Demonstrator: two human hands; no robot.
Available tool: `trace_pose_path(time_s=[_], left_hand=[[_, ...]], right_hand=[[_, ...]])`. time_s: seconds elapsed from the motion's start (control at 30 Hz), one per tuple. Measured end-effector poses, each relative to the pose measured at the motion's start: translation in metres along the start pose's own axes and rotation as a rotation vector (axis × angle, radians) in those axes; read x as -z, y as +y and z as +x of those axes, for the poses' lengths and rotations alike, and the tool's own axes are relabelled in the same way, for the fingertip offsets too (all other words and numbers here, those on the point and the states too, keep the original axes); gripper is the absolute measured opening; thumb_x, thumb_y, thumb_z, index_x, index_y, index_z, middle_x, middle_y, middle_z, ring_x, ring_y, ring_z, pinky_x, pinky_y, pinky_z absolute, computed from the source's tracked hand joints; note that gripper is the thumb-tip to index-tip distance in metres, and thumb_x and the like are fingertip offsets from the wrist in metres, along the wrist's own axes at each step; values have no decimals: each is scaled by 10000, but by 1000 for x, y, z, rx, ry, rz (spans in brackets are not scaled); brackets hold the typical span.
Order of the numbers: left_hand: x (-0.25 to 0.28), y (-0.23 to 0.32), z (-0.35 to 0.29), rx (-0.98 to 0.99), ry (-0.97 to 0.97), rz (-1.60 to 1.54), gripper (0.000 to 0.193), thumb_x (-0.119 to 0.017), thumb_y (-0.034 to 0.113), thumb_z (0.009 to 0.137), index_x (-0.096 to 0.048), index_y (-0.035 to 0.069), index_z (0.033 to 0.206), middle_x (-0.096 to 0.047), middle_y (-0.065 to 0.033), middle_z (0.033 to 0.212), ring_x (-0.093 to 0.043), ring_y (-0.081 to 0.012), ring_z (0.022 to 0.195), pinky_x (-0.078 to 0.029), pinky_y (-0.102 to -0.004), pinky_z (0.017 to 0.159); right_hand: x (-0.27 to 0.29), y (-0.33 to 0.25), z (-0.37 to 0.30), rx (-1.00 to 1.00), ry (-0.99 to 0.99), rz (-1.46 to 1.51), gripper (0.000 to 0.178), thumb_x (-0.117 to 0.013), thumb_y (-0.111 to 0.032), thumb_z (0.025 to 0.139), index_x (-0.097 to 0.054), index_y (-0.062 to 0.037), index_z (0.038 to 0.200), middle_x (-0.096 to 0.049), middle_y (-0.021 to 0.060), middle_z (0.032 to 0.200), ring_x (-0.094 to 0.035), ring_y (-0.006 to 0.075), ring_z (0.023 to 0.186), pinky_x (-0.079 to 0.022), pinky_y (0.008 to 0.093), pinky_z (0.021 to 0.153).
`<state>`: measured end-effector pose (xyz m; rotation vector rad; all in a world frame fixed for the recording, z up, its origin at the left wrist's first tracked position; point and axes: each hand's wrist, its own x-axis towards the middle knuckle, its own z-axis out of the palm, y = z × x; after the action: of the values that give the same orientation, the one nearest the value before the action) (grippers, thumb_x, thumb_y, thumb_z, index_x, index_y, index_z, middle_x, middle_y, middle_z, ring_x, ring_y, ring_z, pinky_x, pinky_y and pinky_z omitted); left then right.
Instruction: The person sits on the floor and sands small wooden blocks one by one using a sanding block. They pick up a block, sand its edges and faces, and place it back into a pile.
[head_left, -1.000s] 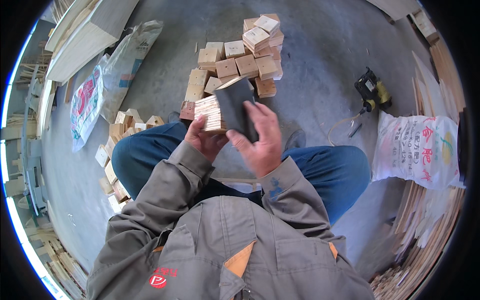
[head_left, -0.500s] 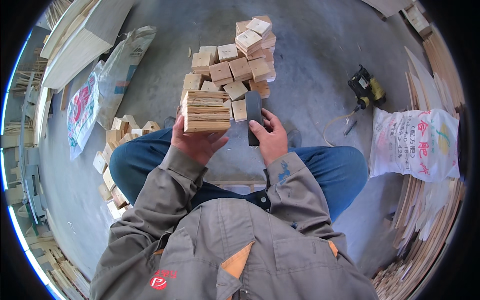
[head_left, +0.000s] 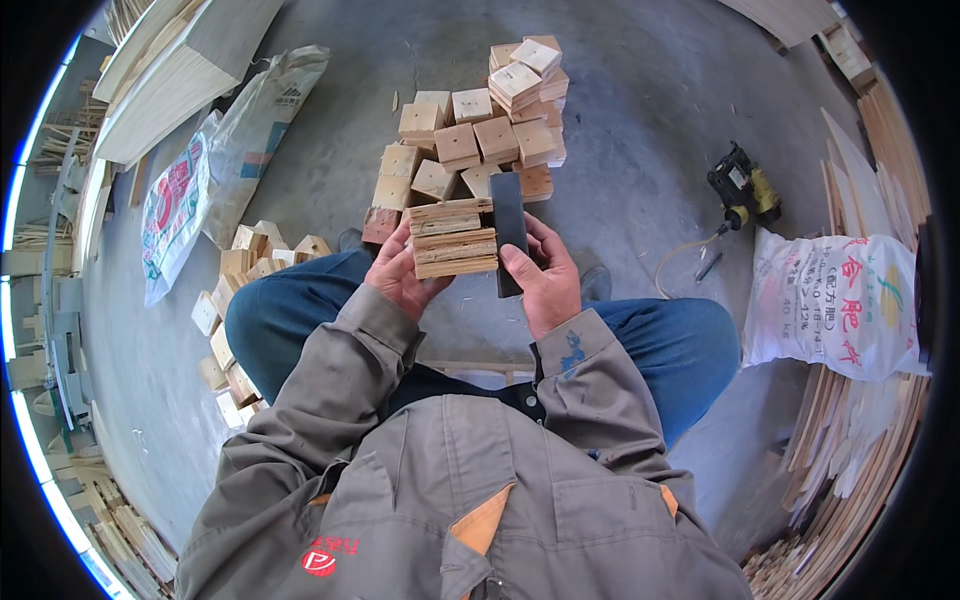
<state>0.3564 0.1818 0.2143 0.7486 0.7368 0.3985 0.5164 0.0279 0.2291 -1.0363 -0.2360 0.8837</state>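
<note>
My left hand (head_left: 402, 283) grips a layered plywood block (head_left: 454, 242) from its left side and underneath, with the rough ply edges facing up. In my right hand (head_left: 548, 285) is a long, dark grey rectangular block (head_left: 510, 225), thumb on its top and fingers around its right side. Its left side is up against the right end of the plywood block; whether the two touch all along I cannot tell. Just beyond my hands, a pile of similar wooden blocks (head_left: 457, 146) lies on the floor, stacked higher at its far right end.
More blocks (head_left: 222, 350) lie beside my left knee. A black and yellow power tool (head_left: 742, 185) with a hose rests on the floor to the right. Beyond it is a white printed sack (head_left: 825, 305) on stacked wood strips. Another sack (head_left: 175, 215) lies at left near stacked boards (head_left: 190, 90).
The plywood block has moved right and slightly down, and its ply edges now meet the dark block. My left fingers have shifted round its near left side. The view has turned slightly.
</note>
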Motion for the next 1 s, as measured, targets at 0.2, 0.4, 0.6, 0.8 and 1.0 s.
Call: trace_pose_path(time_s=[0.2,0.4,0.6,0.8,1.0], left_hand=[[0,2,-1,152,-160,-309,660,-637,446,986,-437,113,1520,-596,-109,1431,-594,-317,1290,-494,-553,1071],[4,-8,4,136,-76,-123,699,-759,343,914,-454,97,1493,-610,-120,1403,-597,-301,1285,-484,-514,1094],[4,-9,5,152,-64,-127,691,-761,332,903,-460,98,1479,-611,-116,1389,-595,-293,1276,-476,-514,1091],[7,-9,3,89,-139,-192,718,-758,338,900,-437,99,1496,-583,-129,1415,-573,-307,1295,-471,-516,1089],[-12,20,-7,-4,-252,-255,797,-756,369,891,-385,73,1532,-545,-169,1468,-553,-362,1329,-459,-539,1119]], right_hand=[[7,18,4,175,23,-310,592,-806,-151,882,-568,22,1396,-623,141,1293,-611,189,1152,-494,303,995],[9,18,4,196,82,-486,638,-828,-279,843,-607,16,1362,-621,194,1260,-620,268,1156,-490,363,1009],[2,-3,0,353,71,-608,631,-825,-263,845,-600,21,1362,-610,198,1278,-606,298,1182,-480,386,1029],[-7,3,-7,372,8,-753,607,-814,-241,835,-611,9,1350,-622,213,1280,-600,331,1189,-475,402,1039],[49,50,15,1,295,-652,604,-821,-261,830,-627,-34,1355,-656,216,1250,-649,319,1134,-507,390,1000]])
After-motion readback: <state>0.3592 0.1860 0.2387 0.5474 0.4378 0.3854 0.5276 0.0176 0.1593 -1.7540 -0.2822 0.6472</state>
